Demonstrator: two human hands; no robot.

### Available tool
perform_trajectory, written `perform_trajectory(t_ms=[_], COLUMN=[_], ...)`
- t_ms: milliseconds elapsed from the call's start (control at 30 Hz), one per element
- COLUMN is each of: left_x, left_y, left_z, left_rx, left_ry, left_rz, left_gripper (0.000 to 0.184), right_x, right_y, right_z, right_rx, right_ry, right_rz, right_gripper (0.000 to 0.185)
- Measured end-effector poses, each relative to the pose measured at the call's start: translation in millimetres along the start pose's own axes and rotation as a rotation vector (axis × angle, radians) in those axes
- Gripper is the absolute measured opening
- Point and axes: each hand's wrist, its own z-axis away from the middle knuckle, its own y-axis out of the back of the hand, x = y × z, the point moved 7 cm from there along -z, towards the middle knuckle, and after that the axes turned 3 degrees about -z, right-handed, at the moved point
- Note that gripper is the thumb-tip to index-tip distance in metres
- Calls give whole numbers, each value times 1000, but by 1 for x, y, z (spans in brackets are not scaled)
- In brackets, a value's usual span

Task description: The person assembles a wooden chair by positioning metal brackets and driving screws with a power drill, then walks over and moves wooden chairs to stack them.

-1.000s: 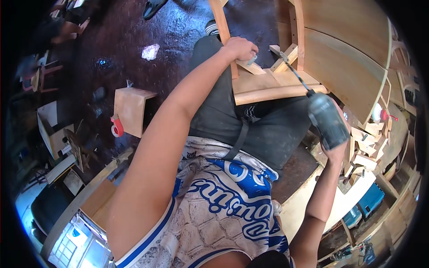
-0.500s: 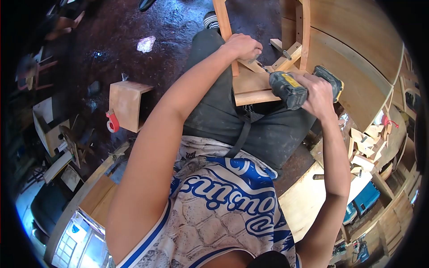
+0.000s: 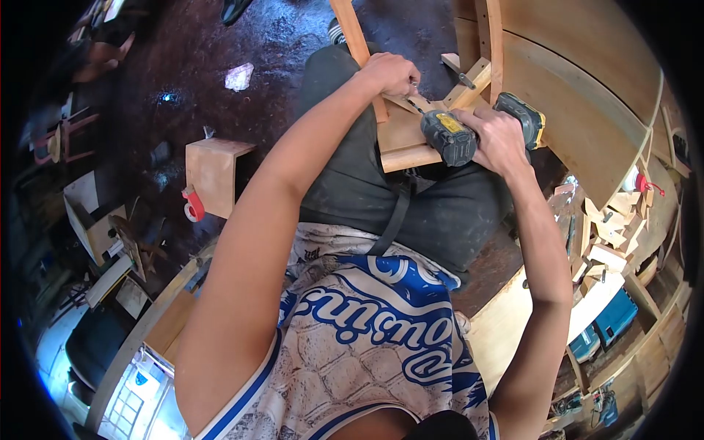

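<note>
My right hand is wrapped around a cordless drill with a yellow label and a dark body. Its thin bit points up and left at the wood just beside my left hand. The fingers of that left hand are curled closed at the corner of a wooden frame; what they pinch is too small to make out. The frame rests between my thighs, with an upright leg on the left and a short cross piece carrying a grey peg on the right.
Large plywood panels stand to the right. A plywood box with a red tape roll beside it is on the floor at left. Wood offcuts and a blue case lie at lower right. Another person's hand shows far left.
My right hand has brought the drill leftward, so its bit is closer to my left hand. The whole view has shifted slightly.
</note>
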Motion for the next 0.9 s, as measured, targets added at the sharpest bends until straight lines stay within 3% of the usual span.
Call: perform_trajectory(t_ms=[367, 900], left_x=[11, 12], left_y=[3, -5], left_z=[1, -4], left_rx=[154, 153], left_ry=[-183, -170], left_rz=[-61, -113], left_gripper=[14, 15], right_x=[1, -3], right_y=[-3, -3], right_z=[-1, -6], right_rx=[-19, -23], right_ry=[-2, -6], right_rz=[-3, -16], right_gripper=[44, 40])
